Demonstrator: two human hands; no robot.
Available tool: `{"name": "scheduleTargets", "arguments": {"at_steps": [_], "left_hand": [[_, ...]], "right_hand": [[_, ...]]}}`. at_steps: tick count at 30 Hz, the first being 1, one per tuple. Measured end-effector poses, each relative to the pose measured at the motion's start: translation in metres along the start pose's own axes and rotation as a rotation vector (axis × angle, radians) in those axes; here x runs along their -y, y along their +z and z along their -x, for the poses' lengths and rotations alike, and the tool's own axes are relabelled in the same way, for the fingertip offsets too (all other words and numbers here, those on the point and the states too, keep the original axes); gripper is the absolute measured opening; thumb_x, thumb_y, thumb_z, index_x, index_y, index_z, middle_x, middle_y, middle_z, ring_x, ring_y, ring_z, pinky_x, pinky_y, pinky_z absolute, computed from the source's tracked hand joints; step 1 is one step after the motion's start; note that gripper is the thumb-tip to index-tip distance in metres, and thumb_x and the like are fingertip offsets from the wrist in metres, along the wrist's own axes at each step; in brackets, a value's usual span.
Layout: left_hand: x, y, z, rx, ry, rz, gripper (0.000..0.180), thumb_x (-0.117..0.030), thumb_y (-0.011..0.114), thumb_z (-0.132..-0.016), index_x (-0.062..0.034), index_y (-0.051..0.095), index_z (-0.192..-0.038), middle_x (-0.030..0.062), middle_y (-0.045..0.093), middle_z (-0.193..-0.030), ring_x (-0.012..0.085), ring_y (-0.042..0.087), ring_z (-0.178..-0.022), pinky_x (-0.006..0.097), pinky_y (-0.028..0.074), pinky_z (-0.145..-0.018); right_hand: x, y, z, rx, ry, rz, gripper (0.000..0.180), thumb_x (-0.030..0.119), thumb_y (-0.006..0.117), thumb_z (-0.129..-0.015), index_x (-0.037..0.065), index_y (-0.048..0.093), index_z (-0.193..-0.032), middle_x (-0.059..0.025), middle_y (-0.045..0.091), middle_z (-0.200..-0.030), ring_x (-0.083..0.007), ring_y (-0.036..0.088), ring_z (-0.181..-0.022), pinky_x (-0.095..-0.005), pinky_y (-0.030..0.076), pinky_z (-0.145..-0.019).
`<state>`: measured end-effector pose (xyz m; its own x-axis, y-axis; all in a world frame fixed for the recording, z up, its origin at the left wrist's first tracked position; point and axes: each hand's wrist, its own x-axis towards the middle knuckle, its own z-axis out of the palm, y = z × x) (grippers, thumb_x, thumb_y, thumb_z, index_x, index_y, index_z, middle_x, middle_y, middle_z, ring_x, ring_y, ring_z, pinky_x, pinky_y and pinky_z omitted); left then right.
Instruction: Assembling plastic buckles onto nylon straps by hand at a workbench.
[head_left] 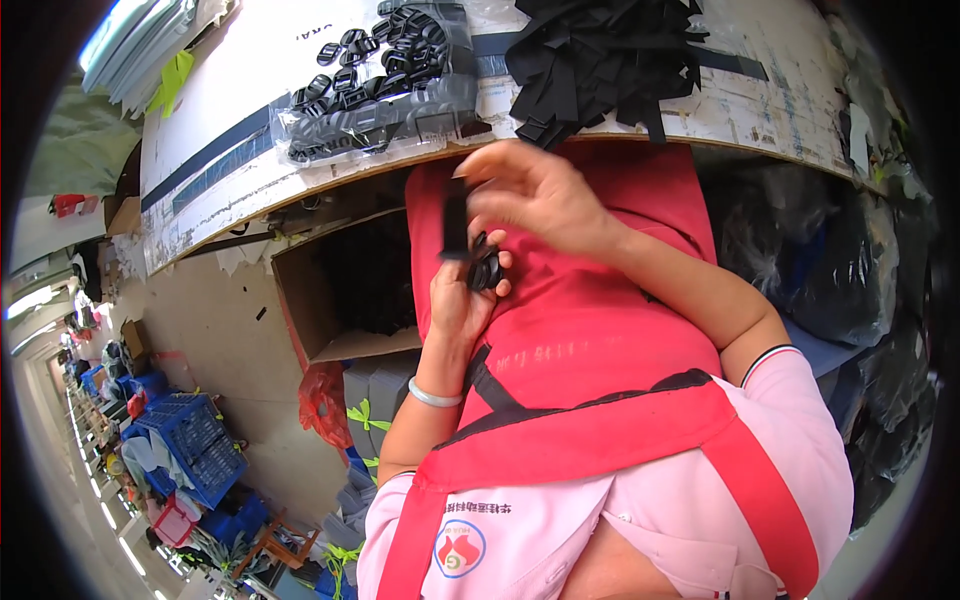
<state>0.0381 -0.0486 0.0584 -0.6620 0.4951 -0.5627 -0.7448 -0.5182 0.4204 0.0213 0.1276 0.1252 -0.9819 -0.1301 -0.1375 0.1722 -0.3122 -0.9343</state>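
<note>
In front of my apron, my left hand [462,300] is curled around several small black plastic buckles [486,265]. A short black webbing strap [455,220] stands up from its fingertips, smeared by motion. My right hand [545,200] is just above, also blurred, with its bent index finger and thumb at the strap's upper end. On the table's near edge, a clear plastic bag [375,125] lies with many more black buckles [400,60] on and in it. To its right is a heap of cut black webbing pieces [600,65].
The white worn tabletop [235,130] curves across the far side. Under it stands an open cardboard box [350,345] with dark contents. Plastic-wrapped black bundles [845,270] are at the right. Blue crates [190,450] and a red plastic bag [325,405] sit at the left.
</note>
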Motion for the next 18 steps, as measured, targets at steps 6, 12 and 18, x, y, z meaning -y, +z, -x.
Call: {"name": "scheduleTargets", "arguments": {"at_steps": [6,12,18], "left_hand": [[0.004,0.01,0.008,0.103,0.146,-0.313,0.032,-0.007,0.046,-0.098,-0.0013,0.054,-0.128,0.0074,0.062,-0.084,0.0106,0.055,-0.056,0.019,0.04,-0.042],[0.006,-0.011,-0.002,0.361,0.188,-0.638,0.027,-0.005,0.047,-0.097,0.0,0.062,-0.119,0.0056,0.064,-0.086,0.0098,0.057,-0.063,0.02,0.044,-0.054],[-0.009,-0.006,-0.004,0.387,-0.066,-0.351,0.034,-0.001,0.049,-0.091,-0.0001,0.059,-0.123,0.0116,0.069,-0.096,0.0145,0.062,-0.063,0.024,0.049,-0.055]], "right_hand": [[-0.018,-0.017,-0.002,0.05,0.09,0.341,0.027,0.014,0.061,-0.094,0.002,0.059,-0.118,-0.0055,0.064,-0.1,-0.0108,0.062,-0.086,-0.0262,0.052,-0.076],[-0.055,-0.05,0.008,0.237,0.524,0.12,0.026,0.027,0.063,-0.095,0.002,0.067,-0.1,-0.0018,0.065,-0.078,-0.0074,0.06,-0.067,-0.0202,0.048,-0.062],[-0.059,-0.054,0.006,0.128,0.447,0.004,0.02,0.022,0.064,-0.094,0.003,0.064,-0.098,0.0,0.063,-0.079,-0.0067,0.056,-0.064,-0.0209,0.047,-0.059]]}}
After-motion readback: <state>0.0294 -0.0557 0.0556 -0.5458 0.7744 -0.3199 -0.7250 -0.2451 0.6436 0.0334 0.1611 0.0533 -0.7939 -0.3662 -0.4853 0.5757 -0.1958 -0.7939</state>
